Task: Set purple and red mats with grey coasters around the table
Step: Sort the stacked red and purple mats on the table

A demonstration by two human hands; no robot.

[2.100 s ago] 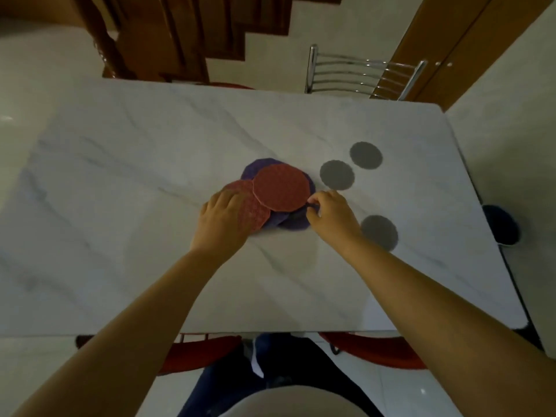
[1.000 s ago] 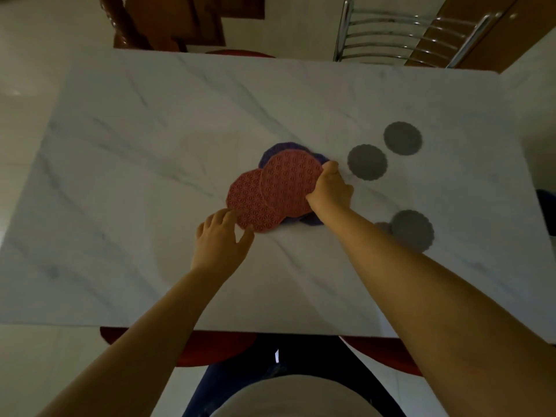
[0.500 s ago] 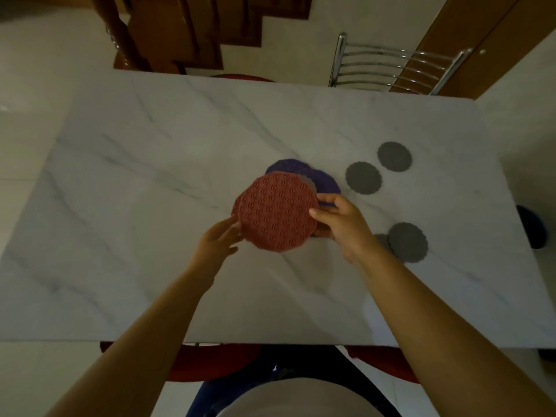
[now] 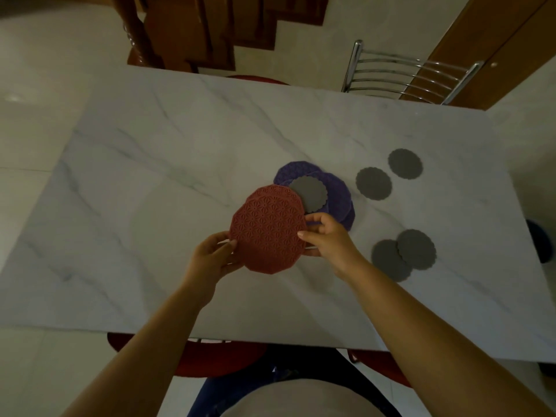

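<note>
Both hands hold a small stack of red mats (image 4: 269, 231) lifted just above the white marble table (image 4: 150, 182). My left hand (image 4: 215, 255) grips its lower left edge and my right hand (image 4: 328, 237) pinches its right edge. Behind the stack, overlapping purple mats (image 4: 338, 197) lie on the table with a grey coaster (image 4: 308, 192) on top. Two single grey coasters (image 4: 374, 183) (image 4: 405, 163) lie further right. Two overlapping grey coasters (image 4: 416, 249) sit to the right of my right wrist.
A metal-framed chair (image 4: 403, 76) stands at the far right side and a wooden chair (image 4: 168, 40) at the far left. Red chair seats (image 4: 210, 359) show under the near edge. A dark object (image 4: 541, 245) lies on the floor to the right.
The red mats were pulled together off the purple pile and lifted toward me. That uncovered a grey coaster on the purple mats. My left hand moved from the table onto the stack's edge.
</note>
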